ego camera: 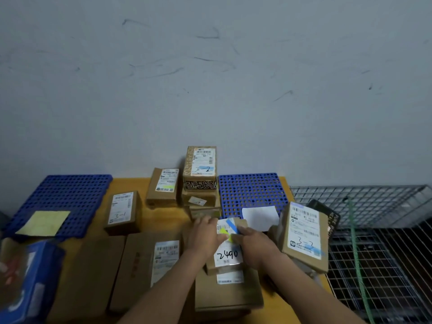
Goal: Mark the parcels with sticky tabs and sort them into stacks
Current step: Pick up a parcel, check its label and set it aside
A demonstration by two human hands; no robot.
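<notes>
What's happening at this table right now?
A person is tabbing a small parcel marked 2490, which sits on a bigger box. The left hand grips its far edge; the right hand pinches a yellow-green tab against the label, beside a blue tab. The 3-1 box, 3-2 box and 3-3 box stand apart around it, the 3-2 box topping a stack by the wall.

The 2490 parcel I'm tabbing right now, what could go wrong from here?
1. The yellow tab under your right hand sits right by the barcode on the 2490 parcel; it may cover it.
2. That parcel rests on a larger box, steadied by your left hand, so pressing could slide it.
3. The tilted 3-2 parcel beside your right forearm looks easy to knock toward the wire cage.
</notes>
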